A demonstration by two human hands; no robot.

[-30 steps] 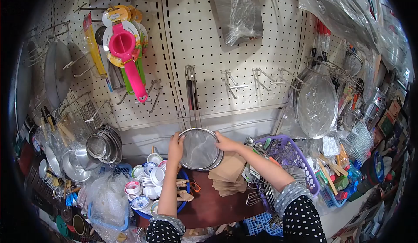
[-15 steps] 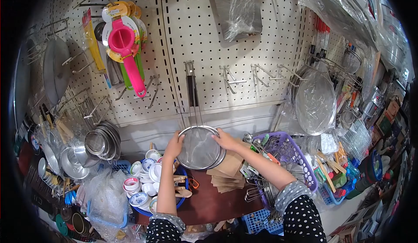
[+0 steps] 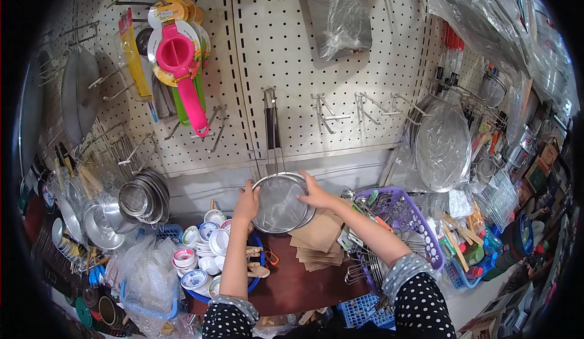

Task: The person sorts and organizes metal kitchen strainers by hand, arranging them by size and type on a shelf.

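Round fine-mesh strainers [image 3: 280, 204] hang one in front of another from a pegboard hook [image 3: 269, 91] by long black handles. My left hand [image 3: 247, 201] is closed on the left side of their rims. On the opposite side my right hand [image 3: 314, 193] grips the rims, thumb toward the front. How many strainers each hand grips is hard to make out. Below the mesh lie brown cardboard pieces [image 3: 317, 238] on a dark red table [image 3: 292, 290].
A blue basin [image 3: 255, 272] of small bowls and dishes stands left of the table's middle. At right is a purple basket [image 3: 426, 232] with metal utensils. A pink squeezer [image 3: 193, 105] hangs upper left, and a wrapped metal sheet [image 3: 310, 17] hangs above. Bare hooks [image 3: 328, 117] project right of the strainers.
The view has shifted slightly. My right hand has moved a little along the rim, and the strainers have shifted slightly with the rear rim showing more at the right.
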